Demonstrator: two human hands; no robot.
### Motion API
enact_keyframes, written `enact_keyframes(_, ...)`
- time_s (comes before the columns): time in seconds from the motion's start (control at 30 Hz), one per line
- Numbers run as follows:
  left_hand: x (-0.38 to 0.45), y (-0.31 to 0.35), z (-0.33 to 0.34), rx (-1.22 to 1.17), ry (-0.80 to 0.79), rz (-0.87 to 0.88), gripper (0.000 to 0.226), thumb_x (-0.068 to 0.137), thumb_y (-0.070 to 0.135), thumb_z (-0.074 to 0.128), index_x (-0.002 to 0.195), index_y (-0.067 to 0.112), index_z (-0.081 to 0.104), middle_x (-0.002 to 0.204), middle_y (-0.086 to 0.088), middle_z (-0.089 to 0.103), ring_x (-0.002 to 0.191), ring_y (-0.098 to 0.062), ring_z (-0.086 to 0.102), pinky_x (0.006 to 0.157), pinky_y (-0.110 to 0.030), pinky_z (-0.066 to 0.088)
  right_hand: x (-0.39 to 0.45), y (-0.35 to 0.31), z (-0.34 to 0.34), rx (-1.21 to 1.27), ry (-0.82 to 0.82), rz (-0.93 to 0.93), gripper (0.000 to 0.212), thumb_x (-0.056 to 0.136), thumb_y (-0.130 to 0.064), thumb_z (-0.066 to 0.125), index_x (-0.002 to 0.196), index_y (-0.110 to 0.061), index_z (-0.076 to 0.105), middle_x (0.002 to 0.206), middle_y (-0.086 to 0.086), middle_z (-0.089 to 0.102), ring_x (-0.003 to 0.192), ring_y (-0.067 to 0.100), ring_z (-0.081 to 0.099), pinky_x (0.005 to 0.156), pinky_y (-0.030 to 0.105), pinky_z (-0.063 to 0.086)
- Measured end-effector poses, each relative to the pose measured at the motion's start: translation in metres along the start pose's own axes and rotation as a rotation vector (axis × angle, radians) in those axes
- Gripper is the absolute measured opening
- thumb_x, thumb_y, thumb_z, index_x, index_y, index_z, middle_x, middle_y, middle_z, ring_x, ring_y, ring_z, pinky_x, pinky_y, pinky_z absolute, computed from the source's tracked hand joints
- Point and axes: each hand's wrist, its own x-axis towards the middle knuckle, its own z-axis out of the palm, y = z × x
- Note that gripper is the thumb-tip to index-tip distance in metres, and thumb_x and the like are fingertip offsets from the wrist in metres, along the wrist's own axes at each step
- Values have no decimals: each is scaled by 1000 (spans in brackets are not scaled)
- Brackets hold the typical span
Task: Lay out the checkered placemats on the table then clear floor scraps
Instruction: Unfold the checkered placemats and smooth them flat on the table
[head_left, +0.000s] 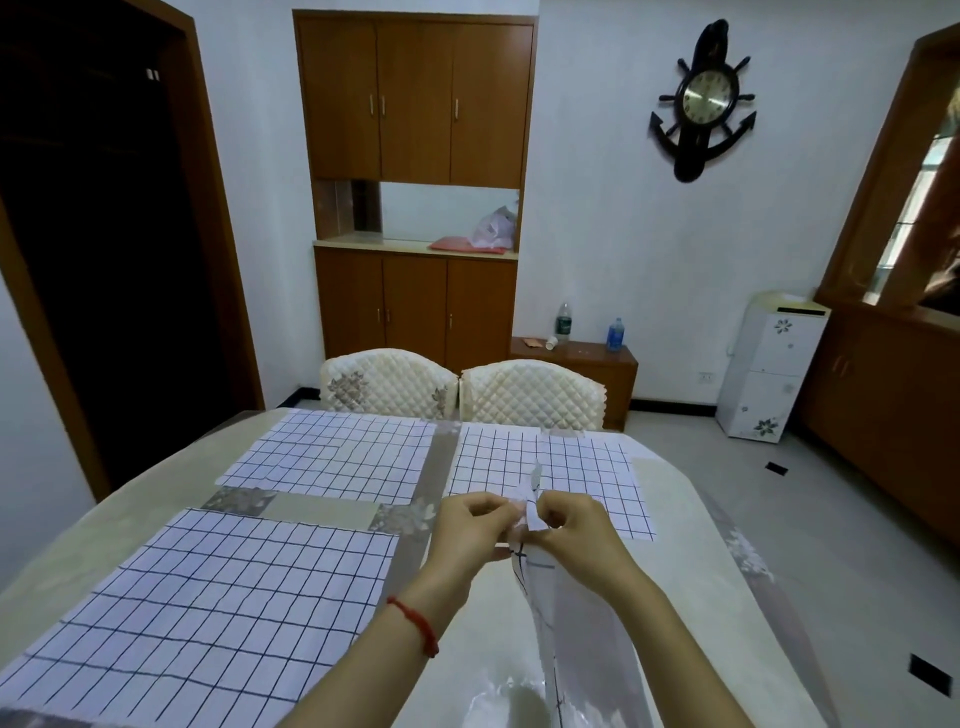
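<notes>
Folded checkered placemat (540, 613) hangs above the table (483, 649), both hands pinching its top edge, left hand (475, 522) beside right hand (569, 525); apparently peeling layers apart, a slipped grip could drop it crooked.

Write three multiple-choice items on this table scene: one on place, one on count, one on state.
1. Where do the chairs stand?
A. at the table's far end
B. under the clock
C. in the doorway

2. How many checkered mats lie flat on the table?
A. one
B. three
C. five

3. What are the hands doing?
A. resting flat on the table
B. both pinching a folded mat
C. holding a bottle

Key: 1 A, their backs rise behind the far edge. 2 B, near left mat, far left mat, far right mat. 3 B, left hand and right hand grip the folded mat.
</notes>
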Motion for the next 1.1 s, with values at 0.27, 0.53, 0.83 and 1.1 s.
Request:
enact_keyframes(0.27,44,-24,-34,-4,158,3,15,82,2,61,68,7,66,66,-6,64,62,-17,61,57,-21,57,13,44,-33,46,128,205,35,78,-17,69,55,-11,43,56,2,42,54,14,36,52,28,25)
enact_keyframes(0.53,120,-39,-74,89,338,-7,14,80,3,64,67,10,66,76,-15,66,77,-30,63,78,-41,57,56,102,-79,-277,338,435,22,83,-24,61,78,-3,64,75,13,64,74,30,58,62,31,43)
enact_keyframes(0.83,180,3,-77,205,383,192,8,76,11,70,83,9,72,82,-10,69,78,-26,63,87,-46,54,94,116,-126,-99,572,407,15,82,-24,65,81,-9,69,77,13,67,74,27,59,70,37,49)
enact_keyframes(1.1,152,9,-94,399,438,420,13,79,8,67,89,1,71,81,-7,66,77,-18,59,64,-9,44,40,135,-129,144,725,297,7,82,-17,66,84,-11,68,70,11,62,63,19,55,58,22,41)
